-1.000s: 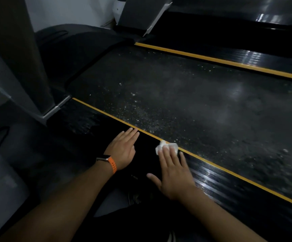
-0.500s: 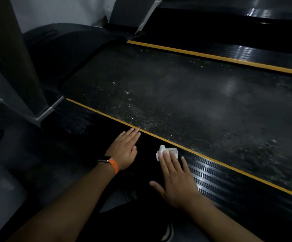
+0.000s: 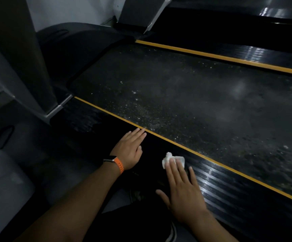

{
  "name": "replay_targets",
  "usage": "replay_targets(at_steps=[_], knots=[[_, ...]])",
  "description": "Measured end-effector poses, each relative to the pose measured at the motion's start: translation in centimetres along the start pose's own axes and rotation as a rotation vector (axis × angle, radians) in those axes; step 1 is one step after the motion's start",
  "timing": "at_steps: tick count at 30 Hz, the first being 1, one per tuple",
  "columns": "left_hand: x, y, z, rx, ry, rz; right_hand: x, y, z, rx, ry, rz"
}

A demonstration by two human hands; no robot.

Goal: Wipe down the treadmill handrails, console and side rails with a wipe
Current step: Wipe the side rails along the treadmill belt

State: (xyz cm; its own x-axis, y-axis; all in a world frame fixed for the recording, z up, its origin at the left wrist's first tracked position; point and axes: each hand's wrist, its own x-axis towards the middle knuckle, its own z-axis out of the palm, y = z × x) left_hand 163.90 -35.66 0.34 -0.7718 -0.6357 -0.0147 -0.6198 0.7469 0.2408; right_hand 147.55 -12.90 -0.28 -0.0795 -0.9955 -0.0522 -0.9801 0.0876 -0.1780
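**Near side rail under the wipe**

Head view: the person crouches beside the treadmill and looks down on its near side rail (image 3: 229,186), a black ribbed strip edged by a yellow stripe (image 3: 211,160) along the dusty belt (image 3: 194,102). The right hand (image 3: 183,193) lies flat with straight, spread fingers, and its fingertips press a small crumpled white wipe (image 3: 167,157) onto the rail, just short of the stripe. Nothing is gripped; the wipe is pinned, not pinched. The left hand (image 3: 129,151), with an orange watch band (image 3: 120,165) at the wrist, rests open and flat on the same rail a little further forward, with its fingertips at the stripe; it seems to serve as a brace. A grey upright (image 3: 28,58) rises at the front of the rail. The far rail (image 3: 246,51) runs along the other side of the belt.

The step in hand appears to be the side-rail wipe, on the near rail. The next stroke likely calls for steady downward pressure while sliding the wipe along the ribs, so that it does not bunch up or slip out from under the fingers. The braced left hand would need to shift clear if the stroke runs forward. Handrails and console are out of view, so their state cannot be judged.
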Motion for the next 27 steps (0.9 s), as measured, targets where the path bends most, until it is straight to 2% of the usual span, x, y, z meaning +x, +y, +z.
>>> replay_targets(at_steps=[3, 7, 16, 23, 27], knots=[[0.0, 0.0, 0.1, 0.007, 0.014, 0.004, 1.1, -1.6, 0.1, 0.002, -0.03, 0.02], [0.1, 0.0, 0.1, 0.021, 0.014, -0.004, 4.6, -4.8, 0.4, -0.002, -0.05, -0.075], [0.0, 0.1, -0.2, 0.016, -0.01, 0.0, -1.1, -1.0, 1.0, -0.039, 0.044, -0.045], [0.0, 0.4, -0.5, 0.038, -0.033, -0.002, 3.2, -5.3, 0.5, -0.073, -0.115, -0.163], [0.0, 0.4, -0.4, 0.034, -0.017, 0.003, 0.2, -2.8, 0.7, -0.084, -0.071, -0.118]])
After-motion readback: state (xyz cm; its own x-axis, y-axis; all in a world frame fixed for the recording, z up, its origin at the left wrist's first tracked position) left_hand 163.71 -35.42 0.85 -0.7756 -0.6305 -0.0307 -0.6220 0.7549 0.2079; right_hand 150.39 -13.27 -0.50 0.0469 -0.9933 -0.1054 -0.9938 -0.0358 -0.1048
